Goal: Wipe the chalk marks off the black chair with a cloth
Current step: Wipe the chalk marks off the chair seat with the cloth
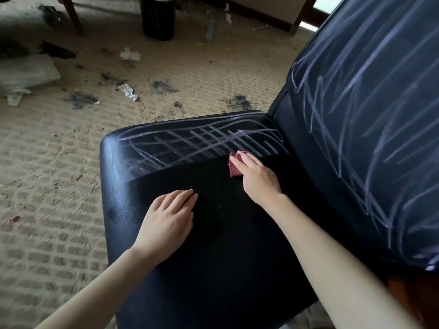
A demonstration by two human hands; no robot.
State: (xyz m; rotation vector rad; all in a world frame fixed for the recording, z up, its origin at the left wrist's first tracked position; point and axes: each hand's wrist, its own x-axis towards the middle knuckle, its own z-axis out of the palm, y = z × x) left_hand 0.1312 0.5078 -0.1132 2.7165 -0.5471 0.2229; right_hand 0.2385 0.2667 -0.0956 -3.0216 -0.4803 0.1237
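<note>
The black chair (213,269) fills the lower middle, its seat dark and unmarked in the near part. White chalk marks (202,141) cross the seat's far strip, and more chalk lines (370,110) cover the backrest at the right. My right hand (256,176) presses a small dark red cloth (235,165) onto the seat at the edge of the marked strip, fingers lying over it. My left hand (168,222) rests flat on the bare seat, fingers straight and together.
Beige carpet (47,186) surrounds the chair, with dark stains (80,99) and crumpled white tissues (128,91) scattered on it. A black cylindrical bin (156,17) stands at the far middle. A wooden furniture leg (72,13) rises at the far left.
</note>
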